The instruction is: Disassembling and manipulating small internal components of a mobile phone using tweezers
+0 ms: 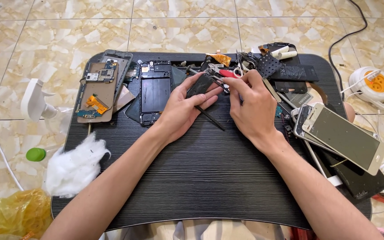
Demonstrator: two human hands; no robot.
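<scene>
The left hand (184, 106) pinches a small flat black phone part (199, 84) by its edges, tilted up off the black wood-grain bench (210, 178), apparently to steady it. The right hand (252, 104) is closed on thin metal tweezers (216, 79) touching the part's upper end (a thin black rod (210, 118) lies beneath). An opened black phone chassis (155, 92) lies beside it; beige marble floor tiles (58, 40) surround the bench.

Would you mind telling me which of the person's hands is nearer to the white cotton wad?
Left. The left hand is at the board's middle, up and right of the cotton wad at the near left edge; the right hand is farther right.
</scene>
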